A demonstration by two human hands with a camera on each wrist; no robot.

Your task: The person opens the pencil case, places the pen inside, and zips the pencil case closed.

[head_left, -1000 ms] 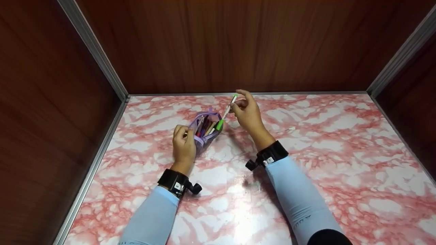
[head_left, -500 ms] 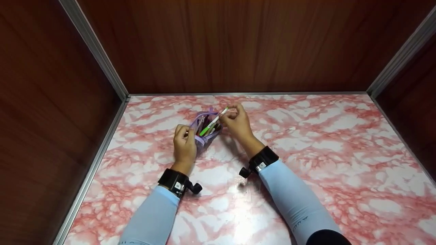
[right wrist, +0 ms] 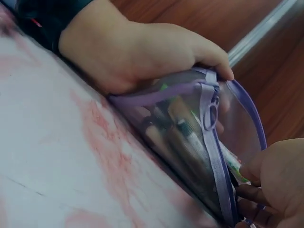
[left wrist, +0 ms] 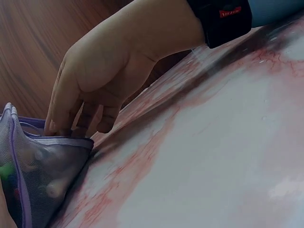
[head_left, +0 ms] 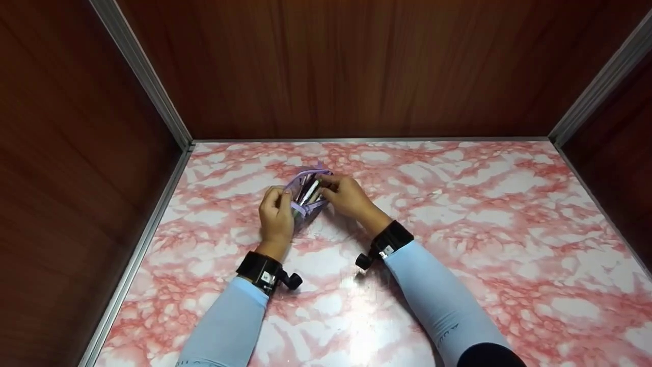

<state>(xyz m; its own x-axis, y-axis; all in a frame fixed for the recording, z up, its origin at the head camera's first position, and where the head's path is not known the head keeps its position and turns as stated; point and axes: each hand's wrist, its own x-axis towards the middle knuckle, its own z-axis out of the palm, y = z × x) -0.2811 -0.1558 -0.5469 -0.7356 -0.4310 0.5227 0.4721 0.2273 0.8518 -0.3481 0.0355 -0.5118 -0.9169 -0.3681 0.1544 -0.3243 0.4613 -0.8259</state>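
Observation:
A purple-trimmed mesh pencil case lies on the table with its zip open and several pens and pencils inside. My left hand grips the near left edge of its opening between thumb and fingers. In the right wrist view that same left hand lies across the case's end. At the opening's right side, my right hand pinches the end of a white and green pen, whose green-capped end is hidden down in the case. The left wrist view has the right hand with its fingertips inside the opening.
The red and white marbled tabletop spreads around the case. A dark wooden panel stands behind it, with metal-edged side panels at left and right. Each wrist wears a black band with a small camera.
My right hand has come down and left, lowering the pen, green cap first, from above the case into the opening. My left hand has kept its grip on the case's edge.

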